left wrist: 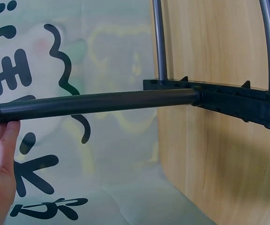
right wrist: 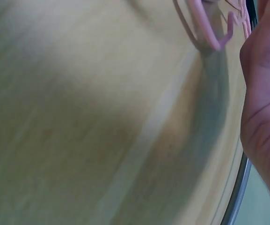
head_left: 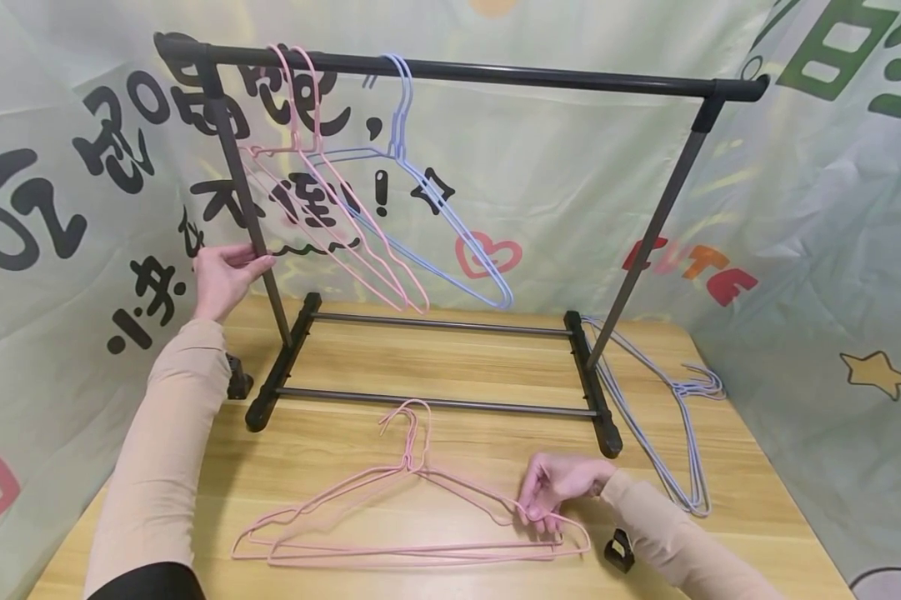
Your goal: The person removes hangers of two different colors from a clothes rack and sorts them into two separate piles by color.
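Pink is up first: two pink hangers (head_left: 348,192) dangle by their hooks near the left end of the black rail (head_left: 540,73), and just to their right hang two blue hangers (head_left: 450,215), hooks close together. So that's four on the rack, and the rest of the rail, over to the right-hand upright (head_left: 658,217), carries none.

Down on the counter (head_left: 435,358), here's what's left. A flat pink stack (head_left: 408,467) lies in front of the rack's base, hooks pointing towards the rail; the wires overlap, so I can't give a sure count. Over to the right, beyond the base, a bundle of blue spares (head_left: 690,388) lies bunched together. By my reckoning the hanging is partly done, with both colours begun and both with some to go.

And my hands, well apart! The left hand (head_left: 223,282) is pinching the left upright (head_left: 242,183), thumb on one side, fingers on the other. The right hand (head_left: 558,487) is low at the pink stack's right-hand corner, fingers curled onto the wire; whether I've got one hanger or more there, I can't tell. Everything in that stack lies on the counter, not yet hooked up.
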The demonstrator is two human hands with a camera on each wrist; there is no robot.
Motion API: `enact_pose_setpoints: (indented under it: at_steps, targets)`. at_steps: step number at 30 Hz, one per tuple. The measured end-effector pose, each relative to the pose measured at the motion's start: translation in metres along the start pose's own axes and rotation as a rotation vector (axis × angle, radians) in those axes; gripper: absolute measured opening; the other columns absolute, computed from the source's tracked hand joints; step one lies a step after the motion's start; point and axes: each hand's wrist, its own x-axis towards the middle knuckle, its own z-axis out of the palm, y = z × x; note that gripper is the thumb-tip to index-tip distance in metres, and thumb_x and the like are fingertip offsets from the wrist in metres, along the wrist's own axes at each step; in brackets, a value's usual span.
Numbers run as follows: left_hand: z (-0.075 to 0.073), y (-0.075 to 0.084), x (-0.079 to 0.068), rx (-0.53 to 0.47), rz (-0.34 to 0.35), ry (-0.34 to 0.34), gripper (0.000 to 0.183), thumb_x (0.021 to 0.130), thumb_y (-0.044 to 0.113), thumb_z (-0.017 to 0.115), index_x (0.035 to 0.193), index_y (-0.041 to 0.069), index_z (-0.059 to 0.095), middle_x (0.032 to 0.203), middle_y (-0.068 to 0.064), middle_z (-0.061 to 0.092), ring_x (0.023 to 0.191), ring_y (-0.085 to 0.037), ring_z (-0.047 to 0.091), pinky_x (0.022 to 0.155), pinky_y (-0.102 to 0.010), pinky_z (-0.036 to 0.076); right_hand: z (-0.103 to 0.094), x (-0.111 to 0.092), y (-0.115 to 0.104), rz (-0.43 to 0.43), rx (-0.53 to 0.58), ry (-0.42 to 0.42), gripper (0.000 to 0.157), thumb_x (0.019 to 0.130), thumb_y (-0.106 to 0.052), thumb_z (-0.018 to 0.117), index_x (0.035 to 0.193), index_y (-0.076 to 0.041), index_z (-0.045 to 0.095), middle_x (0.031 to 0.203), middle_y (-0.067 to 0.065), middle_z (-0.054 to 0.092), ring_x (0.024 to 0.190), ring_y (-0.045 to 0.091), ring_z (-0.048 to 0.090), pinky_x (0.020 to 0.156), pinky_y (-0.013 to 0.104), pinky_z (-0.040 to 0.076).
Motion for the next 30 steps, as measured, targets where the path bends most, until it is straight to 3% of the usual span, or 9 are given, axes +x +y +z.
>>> enact_pose_setpoints:
  at_steps: [7, 12, 19, 30]
  targets:
    - [0.0, -0.001, 0.0, 0.001, 0.008, -0.001, 0.044, 0.087, 0.025, 0.08, 0.12, -0.002, 0.071, 0.109, -0.007, 0.071, 0.067, 0.023, 0.057, 0.07, -0.003, 0.045, 0.004, 0.008, 0.002, -0.066, -0.002, 0.009, 0.027, 0.093, 0.004, 0.063, 0.104, 0.028, 0.059, 0.089, 0.057, 0.05, 0.065, 0.003, 0.07, 0.063, 0.021, 0.059]
    - [0.0, -0.001, 0.001, 0.01, 0.003, 0.001, 0.046, 0.086, 0.028, 0.081, 0.121, -0.001, 0.071, 0.109, -0.006, 0.071, 0.067, 0.023, 0.057, 0.071, -0.003, 0.045, 0.004, 0.01, 0.0, -0.062, -0.006, 0.046, 0.027, 0.092, 0.002, 0.066, 0.105, 0.026, 0.061, 0.091, 0.056, 0.053, 0.067, 0.006, 0.072, 0.064, 0.023, 0.059]
    - [0.0, 0.0, 0.0, 0.018, 0.003, 0.007, 0.047, 0.086, 0.029, 0.081, 0.121, -0.001, 0.07, 0.111, -0.01, 0.07, 0.067, 0.024, 0.056, 0.071, -0.002, 0.045, 0.002, 0.009, -0.007, -0.141, -0.171, 0.146, 0.025, 0.086, 0.004, 0.07, 0.101, 0.023, 0.065, 0.089, 0.045, 0.064, 0.064, -0.002, 0.065, 0.06, 0.012, 0.052]
    - [0.0, 0.001, -0.001, 0.004, -0.003, 0.01, 0.046, 0.086, 0.028, 0.081, 0.12, 0.0, 0.071, 0.106, -0.004, 0.072, 0.067, 0.023, 0.057, 0.071, -0.003, 0.045, 0.007, 0.009, -0.012, -0.044, -0.335, 0.3, 0.014, 0.083, -0.004, 0.078, 0.088, 0.008, 0.075, 0.076, 0.029, 0.073, 0.054, -0.001, 0.058, 0.05, 0.013, 0.049]
